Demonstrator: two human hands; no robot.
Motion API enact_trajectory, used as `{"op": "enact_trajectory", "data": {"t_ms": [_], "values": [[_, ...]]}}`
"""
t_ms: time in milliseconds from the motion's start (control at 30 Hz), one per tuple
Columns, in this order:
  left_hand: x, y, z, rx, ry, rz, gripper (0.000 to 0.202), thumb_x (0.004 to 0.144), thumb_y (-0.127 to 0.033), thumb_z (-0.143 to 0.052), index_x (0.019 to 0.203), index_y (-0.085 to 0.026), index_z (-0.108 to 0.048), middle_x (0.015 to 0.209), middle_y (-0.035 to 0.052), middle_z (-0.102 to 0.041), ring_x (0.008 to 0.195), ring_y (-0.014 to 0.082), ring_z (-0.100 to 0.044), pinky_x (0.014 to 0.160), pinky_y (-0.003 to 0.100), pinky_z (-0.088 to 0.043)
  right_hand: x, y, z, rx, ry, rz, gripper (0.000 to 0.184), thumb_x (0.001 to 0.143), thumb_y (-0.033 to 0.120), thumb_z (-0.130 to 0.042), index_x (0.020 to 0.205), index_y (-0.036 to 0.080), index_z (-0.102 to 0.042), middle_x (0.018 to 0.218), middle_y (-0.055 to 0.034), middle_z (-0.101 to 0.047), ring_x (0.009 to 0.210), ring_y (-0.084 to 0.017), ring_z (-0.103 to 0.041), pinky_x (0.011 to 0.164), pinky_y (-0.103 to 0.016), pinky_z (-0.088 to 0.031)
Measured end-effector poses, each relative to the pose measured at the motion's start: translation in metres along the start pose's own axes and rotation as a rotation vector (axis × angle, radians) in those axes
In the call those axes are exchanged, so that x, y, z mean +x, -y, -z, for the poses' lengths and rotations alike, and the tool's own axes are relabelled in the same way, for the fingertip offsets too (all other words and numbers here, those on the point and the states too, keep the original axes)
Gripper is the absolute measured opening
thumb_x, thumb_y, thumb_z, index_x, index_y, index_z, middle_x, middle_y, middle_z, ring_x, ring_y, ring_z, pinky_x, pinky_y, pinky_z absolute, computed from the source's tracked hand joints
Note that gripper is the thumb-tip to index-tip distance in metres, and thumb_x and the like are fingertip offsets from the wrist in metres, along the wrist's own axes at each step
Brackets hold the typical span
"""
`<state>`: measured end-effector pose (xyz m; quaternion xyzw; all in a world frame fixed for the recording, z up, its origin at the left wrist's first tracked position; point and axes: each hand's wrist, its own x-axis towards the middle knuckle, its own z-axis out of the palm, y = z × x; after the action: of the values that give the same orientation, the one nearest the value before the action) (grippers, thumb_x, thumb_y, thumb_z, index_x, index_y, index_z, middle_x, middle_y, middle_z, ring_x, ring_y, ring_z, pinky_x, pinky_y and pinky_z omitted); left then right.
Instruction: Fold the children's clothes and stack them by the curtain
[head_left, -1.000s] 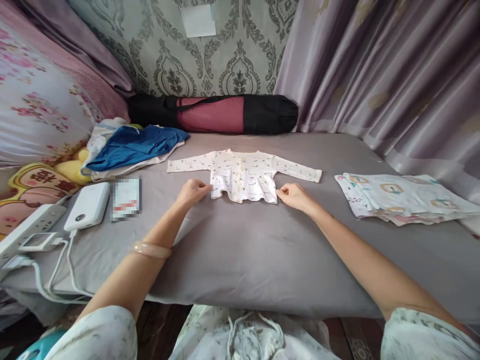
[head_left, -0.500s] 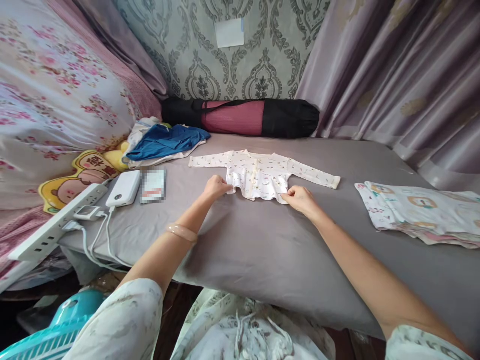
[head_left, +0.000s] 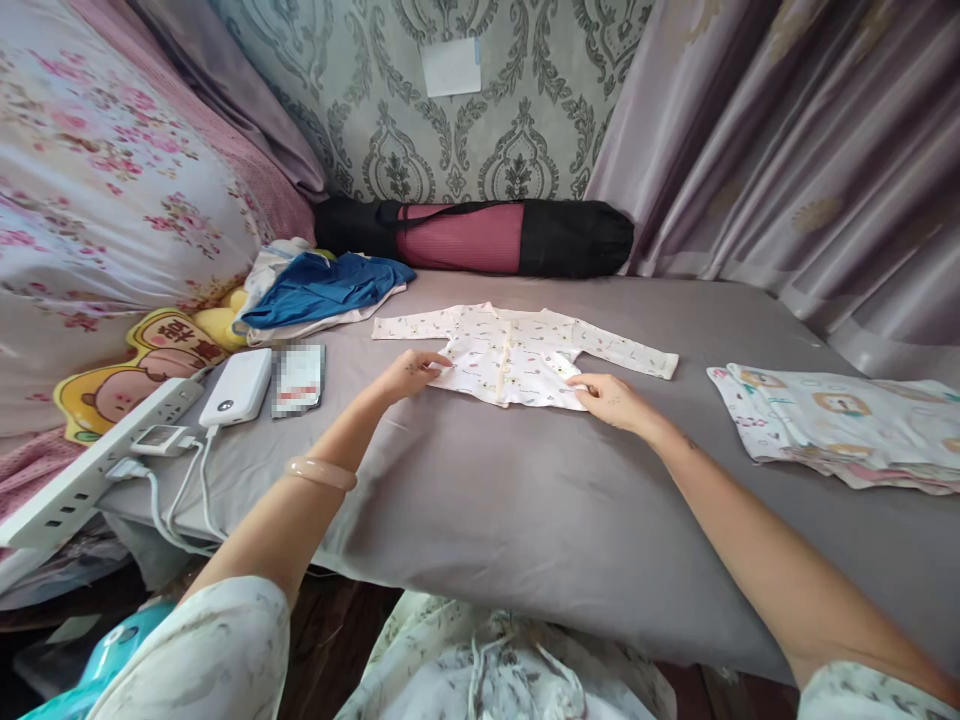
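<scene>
A small white baby shirt (head_left: 499, 360) with a scattered print and a buttoned front lies spread on the grey sheet, both sleeves stretched out sideways. At its left side edge, just above the hem, my left hand (head_left: 411, 376) is closed with thumb and forefinger on the cloth. My right hand (head_left: 613, 400) pinches the hem's right corner between thumb and fingers. The lower front lies fairly flat, with a slight fold near the right side.
Folded printed cloths (head_left: 840, 415) lie at the right. A blue garment (head_left: 322, 290) is heaped at back left, before a long black-and-pink bag (head_left: 461, 238) by the wall. A white power bank (head_left: 237, 385), a blurred packet (head_left: 298, 380) and a power strip (head_left: 97, 465) with cables sit left.
The shirt's rippled hem has been pulled wider and flatter. My left hand has moved left and slightly up along the shirt's edge; my right hand has moved slightly right.
</scene>
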<state>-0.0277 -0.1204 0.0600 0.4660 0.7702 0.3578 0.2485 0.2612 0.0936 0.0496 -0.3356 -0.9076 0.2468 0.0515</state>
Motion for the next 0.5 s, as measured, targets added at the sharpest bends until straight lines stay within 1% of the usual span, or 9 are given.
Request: {"op": "enact_trajectory", "data": {"t_ms": [67,167,267,333,367,433,500], "values": [[0.001,0.004,0.002,0.085,0.027,-0.029,0.036,0.074,-0.034,-0.056,0.097,-0.013,-0.074,0.057,-0.0027,-0.05,0.057,0.0111,-0.041,0.056,0.022,-0.035,-0.001,0.002,0.006,-0.055,0.046,-0.003,0.038,0.083,0.03,-0.048,0.114,0.026,-0.069,0.059,0.0032,-0.055,0.06,-0.015,-0.052,0.056,-0.024,-0.032],[0.004,0.008,0.003,0.168,0.05,-0.04,0.038,0.074,-0.037,-0.056,0.098,-0.014,-0.074,0.063,-0.0006,-0.057,0.06,0.0122,-0.045,0.056,0.022,-0.035,-0.005,0.009,0.009,-0.137,0.05,0.002,0.038,0.084,0.031,-0.048,0.117,0.028,-0.067,0.063,0.0018,-0.06,0.066,-0.016,-0.055,0.058,-0.025,-0.032],[0.003,0.008,0.008,0.262,0.086,-0.034,0.035,0.073,-0.036,-0.058,0.1,-0.018,-0.074,0.07,0.0007,-0.061,0.064,0.0137,-0.051,0.06,0.022,-0.039,-0.011,0.014,0.011,-0.237,0.036,0.0,0.04,0.086,0.032,-0.05,0.123,0.033,-0.063,0.073,-0.0005,-0.066,0.077,-0.02,-0.059,0.063,-0.026,-0.034],[0.002,0.004,0.012,0.347,0.096,-0.046,0.03,0.073,-0.032,-0.061,0.098,-0.021,-0.074,0.076,0.0025,-0.064,0.07,0.0151,-0.055,0.067,0.023,-0.043,-0.013,0.017,0.014,-0.283,0.034,-0.007,0.04,0.086,0.033,-0.052,0.125,0.035,-0.062,0.079,-0.0018,-0.068,0.084,-0.022,-0.06,0.066,-0.027,-0.035],[0.003,0.001,0.014,0.396,0.085,-0.06,0.026,0.074,-0.031,-0.062,0.095,-0.022,-0.075,0.079,0.0039,-0.064,0.075,0.0165,-0.058,0.072,0.024,-0.045,-0.013,0.019,0.016,-0.301,0.042,-0.009,0.037,0.086,0.033,-0.052,0.121,0.035,-0.064,0.081,-0.0024,-0.068,0.086,-0.023,-0.061,0.067,-0.028,-0.036],[0.009,-0.005,0.011,0.497,0.029,-0.104,0.019,0.078,-0.027,-0.06,0.088,-0.021,-0.075,0.083,0.007,-0.066,0.09,0.0204,-0.059,0.084,0.027,-0.046,-0.008,0.026,0.018,-0.324,0.061,-0.002,0.029,0.089,0.034,-0.049,0.106,0.03,-0.071,0.083,-0.0042,-0.069,0.087,-0.024,-0.061,0.068,-0.028,-0.037],[0.02,-0.012,-0.001,0.566,-0.038,-0.177,0.023,0.085,-0.025,-0.052,0.089,-0.019,-0.073,0.088,0.01,-0.067,0.102,0.0228,-0.058,0.093,0.031,-0.044,0.003,0.038,0.013,-0.324,0.037,0.035,0.034,0.093,0.032,-0.039,0.095,0.024,-0.072,0.089,-0.0072,-0.069,0.088,-0.024,-0.062,0.071,-0.03,-0.04]]}}
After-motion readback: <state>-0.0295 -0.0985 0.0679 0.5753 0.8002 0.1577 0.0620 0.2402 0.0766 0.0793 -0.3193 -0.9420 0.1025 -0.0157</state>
